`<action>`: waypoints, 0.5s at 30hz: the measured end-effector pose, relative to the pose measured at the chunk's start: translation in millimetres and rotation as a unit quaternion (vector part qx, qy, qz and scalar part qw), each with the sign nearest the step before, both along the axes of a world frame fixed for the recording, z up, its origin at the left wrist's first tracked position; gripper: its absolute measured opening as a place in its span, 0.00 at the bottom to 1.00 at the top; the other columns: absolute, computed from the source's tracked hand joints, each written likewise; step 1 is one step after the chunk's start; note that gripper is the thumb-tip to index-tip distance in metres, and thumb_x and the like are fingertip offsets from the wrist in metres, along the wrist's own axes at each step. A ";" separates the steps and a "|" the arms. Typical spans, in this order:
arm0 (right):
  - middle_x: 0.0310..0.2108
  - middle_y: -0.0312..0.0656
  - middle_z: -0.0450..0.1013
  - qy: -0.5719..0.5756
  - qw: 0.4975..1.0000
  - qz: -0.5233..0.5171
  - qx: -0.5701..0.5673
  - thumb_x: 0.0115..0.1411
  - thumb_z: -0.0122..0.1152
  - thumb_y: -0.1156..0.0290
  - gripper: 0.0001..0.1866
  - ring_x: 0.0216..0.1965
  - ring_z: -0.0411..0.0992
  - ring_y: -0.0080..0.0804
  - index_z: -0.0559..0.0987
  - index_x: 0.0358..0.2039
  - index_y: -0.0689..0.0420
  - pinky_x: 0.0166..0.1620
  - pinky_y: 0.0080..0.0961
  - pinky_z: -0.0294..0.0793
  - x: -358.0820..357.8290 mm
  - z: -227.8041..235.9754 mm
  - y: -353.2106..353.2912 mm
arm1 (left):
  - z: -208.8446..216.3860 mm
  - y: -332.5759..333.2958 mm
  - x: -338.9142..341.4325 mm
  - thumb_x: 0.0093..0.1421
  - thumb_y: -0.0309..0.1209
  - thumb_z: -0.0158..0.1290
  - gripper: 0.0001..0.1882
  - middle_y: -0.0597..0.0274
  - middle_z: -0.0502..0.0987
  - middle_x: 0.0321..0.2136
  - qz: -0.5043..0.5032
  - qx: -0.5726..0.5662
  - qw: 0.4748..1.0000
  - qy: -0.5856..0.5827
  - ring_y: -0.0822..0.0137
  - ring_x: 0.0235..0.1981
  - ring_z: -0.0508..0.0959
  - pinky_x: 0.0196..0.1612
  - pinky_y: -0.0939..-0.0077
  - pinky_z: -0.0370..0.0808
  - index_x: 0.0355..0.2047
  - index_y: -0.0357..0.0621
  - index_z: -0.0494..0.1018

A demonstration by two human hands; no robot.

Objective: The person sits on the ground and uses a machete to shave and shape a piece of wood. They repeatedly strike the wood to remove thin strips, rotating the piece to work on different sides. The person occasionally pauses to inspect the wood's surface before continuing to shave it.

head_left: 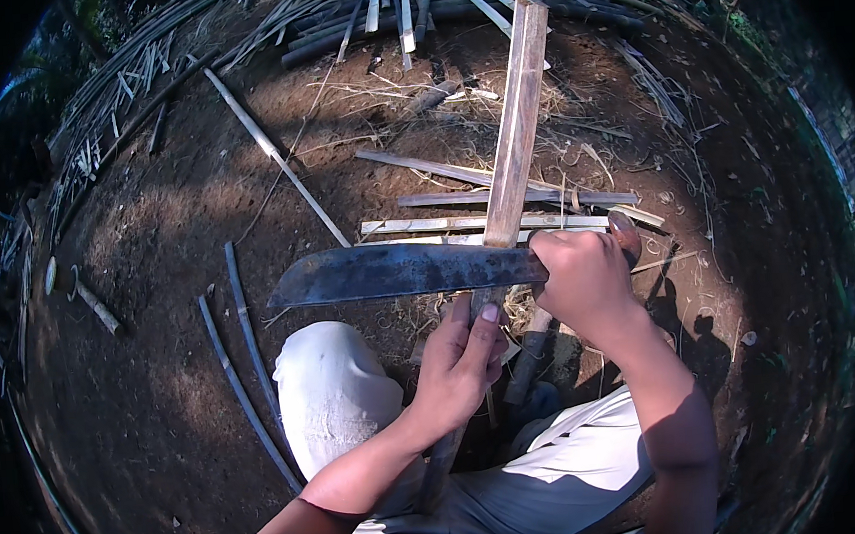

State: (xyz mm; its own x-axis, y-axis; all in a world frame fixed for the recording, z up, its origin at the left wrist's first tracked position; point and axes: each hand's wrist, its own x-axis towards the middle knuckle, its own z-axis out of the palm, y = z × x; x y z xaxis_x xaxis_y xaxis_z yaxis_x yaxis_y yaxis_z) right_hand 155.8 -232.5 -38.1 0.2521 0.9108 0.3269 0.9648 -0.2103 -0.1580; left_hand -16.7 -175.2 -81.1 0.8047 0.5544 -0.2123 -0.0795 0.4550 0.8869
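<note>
My right hand (590, 281) is wrapped round the handle of a machete (398, 272); the brown end of the handle sticks out past my fist. Its broad dark blade points left and crosses over a long split bamboo strip (517, 134). Just below the blade, my left hand (460, 358) grips that strip, thumb on top. The strip runs from far ahead back between my legs, its flat pale brown face up. Where the edge meets the strip, I cannot tell whether it has cut in.
Several bamboo strips (484, 222) lie across the soil beyond the blade. A pale pole (253, 131) rests at the far left, two dark strips (243, 376) beside my left knee (332, 390). Behind, a large bamboo pile (335, 38) spans the ground. Thin shavings (593, 164) are scattered about.
</note>
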 end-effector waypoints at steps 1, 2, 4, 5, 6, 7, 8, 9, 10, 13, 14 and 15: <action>0.19 0.49 0.74 0.009 1.000 0.003 0.006 0.45 0.58 0.77 0.03 0.24 0.76 0.52 0.77 0.24 0.58 0.32 0.45 0.76 0.3 3.9 0.5 | -0.4 1.8 -1.6 0.71 0.44 0.43 0.16 0.70 0.66 0.22 -0.008 -0.003 1.000 -0.003 0.81 0.20 0.64 0.21 0.85 0.62 0.39 0.43 0.65; 0.19 0.49 0.74 0.018 1.000 0.006 0.012 0.45 0.58 0.77 0.03 0.24 0.76 0.53 0.77 0.24 0.58 0.32 0.45 0.76 0.0 6.0 2.2 | -0.9 3.7 -3.5 0.71 0.44 0.42 0.16 0.70 0.67 0.22 -0.016 -0.006 1.000 -0.006 0.81 0.20 0.64 0.22 0.85 0.62 0.39 0.43 0.65; 0.19 0.50 0.74 0.007 1.000 -0.014 -0.015 0.44 0.58 0.78 0.04 0.25 0.76 0.53 0.78 0.24 0.59 0.33 0.45 0.76 0.3 8.5 2.3 | -1.6 2.3 -2.0 0.71 0.43 0.42 0.15 0.70 0.65 0.23 -0.022 -0.012 1.000 -0.008 0.81 0.21 0.63 0.21 0.84 0.61 0.39 0.43 0.64; 0.20 0.51 0.74 0.002 0.999 -0.024 -0.028 0.44 0.59 0.78 0.04 0.26 0.76 0.53 0.78 0.24 0.59 0.34 0.45 0.76 0.5 9.5 2.5 | -2.7 0.8 -0.7 0.72 0.41 0.41 0.13 0.71 0.64 0.23 -0.017 -0.013 1.000 -0.006 0.81 0.21 0.61 0.21 0.84 0.59 0.40 0.43 0.64; 0.19 0.51 0.74 0.005 0.999 -0.025 -0.031 0.43 0.60 0.79 0.03 0.26 0.76 0.53 0.77 0.23 0.59 0.33 0.44 0.76 0.7 7.4 3.5 | -4.1 0.4 -0.5 0.72 0.39 0.41 0.11 0.71 0.62 0.23 -0.012 -0.011 1.000 -0.002 0.80 0.21 0.60 0.20 0.84 0.58 0.40 0.44 0.63; 0.19 0.51 0.74 0.008 0.999 -0.025 -0.034 0.42 0.61 0.79 0.03 0.25 0.75 0.53 0.76 0.21 0.59 0.33 0.43 0.75 1.3 3.6 4.9 | -6.0 0.1 -0.8 0.72 0.39 0.41 0.11 0.71 0.62 0.23 -0.011 -0.007 1.000 -0.001 0.80 0.20 0.60 0.20 0.84 0.57 0.40 0.44 0.63; 0.19 0.51 0.73 0.011 0.999 -0.026 -0.038 0.41 0.62 0.79 0.04 0.25 0.75 0.53 0.75 0.20 0.60 0.32 0.43 0.74 1.4 1.6 5.8 | -8.3 -0.2 -1.1 0.72 0.39 0.41 0.12 0.71 0.62 0.23 -0.010 -0.003 1.000 0.000 0.80 0.20 0.59 0.19 0.84 0.57 0.40 0.43 0.63; 0.19 0.51 0.74 0.017 0.999 -0.023 -0.042 0.42 0.60 0.79 0.02 0.26 0.75 0.53 0.76 0.20 0.59 0.33 0.44 0.75 1.0 2.7 6.6 | -9.6 -0.3 -0.9 0.72 0.39 0.41 0.12 0.71 0.62 0.23 -0.009 0.001 1.000 0.001 0.81 0.20 0.59 0.19 0.84 0.57 0.39 0.43 0.63; 0.19 0.52 0.74 0.022 0.999 -0.020 -0.046 0.44 0.58 0.79 0.02 0.26 0.76 0.54 0.78 0.21 0.59 0.34 0.45 0.76 -0.1 5.0 7.3 | -8.2 -0.6 -1.1 0.72 0.39 0.41 0.12 0.71 0.63 0.23 -0.007 0.023 0.999 0.020 0.81 0.20 0.59 0.19 0.84 0.57 0.39 0.43 0.63; 0.20 0.52 0.74 0.014 0.999 -0.010 -0.042 0.46 0.56 0.78 0.03 0.26 0.76 0.54 0.79 0.21 0.58 0.35 0.46 0.76 5.2 -1.0 10.4 | -5.9 -1.6 -3.9 0.72 0.40 0.41 0.13 0.72 0.63 0.23 0.000 0.075 0.996 0.054 0.81 0.19 0.59 0.18 0.84 0.56 0.39 0.43 0.64; 0.20 0.53 0.74 0.008 0.999 -0.007 -0.038 0.46 0.56 0.78 0.04 0.26 0.77 0.54 0.79 0.21 0.58 0.35 0.46 0.76 8.5 -5.7 11.9 | -11.8 -1.9 -4.9 0.72 0.40 0.41 0.13 0.73 0.63 0.23 0.004 0.082 0.995 0.047 0.82 0.19 0.59 0.18 0.84 0.56 0.39 0.43 0.64; 0.20 0.53 0.75 0.010 0.999 -0.006 -0.039 0.46 0.56 0.78 0.04 0.27 0.77 0.54 0.79 0.21 0.58 0.35 0.46 0.76 11.0 -7.7 13.2 | -15.1 -1.8 -4.7 0.72 0.41 0.41 0.13 0.73 0.63 0.22 0.007 0.090 0.995 0.037 0.82 0.19 0.59 0.18 0.84 0.56 0.38 0.43 0.64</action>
State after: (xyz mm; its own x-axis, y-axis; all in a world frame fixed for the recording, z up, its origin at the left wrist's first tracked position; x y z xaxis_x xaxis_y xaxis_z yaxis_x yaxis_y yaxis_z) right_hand 166.8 -219.3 -45.7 0.2683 0.9303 0.2503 0.9591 -0.2335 -0.1603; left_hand -21.4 -177.0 -96.1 0.7826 0.5997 -0.1672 -0.0156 0.2873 0.9577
